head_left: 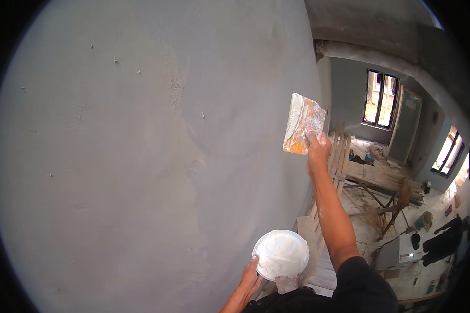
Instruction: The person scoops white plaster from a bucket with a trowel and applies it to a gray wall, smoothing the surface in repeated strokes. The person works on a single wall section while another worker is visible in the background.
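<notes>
A wide orange plastering spreader, smeared with white putty, is in my right hand. Its fingers are closed round the near right side of the tool. A thick white strip of putty lies along the spreader's left edge, beside the grey wall; whether it touches the wall I cannot tell. Low in front of me, my left hand grips the left rim of a round white tub filled with white putty. A greyish, putty-stained flat piece shows at the tub's near rim.
Long wooden planks run along the wall to my right. Beyond them stand a trestle, a white box-like cabinet and a bucket on a littered floor. Two dark-framed windows and a leaning door panel are farther back.
</notes>
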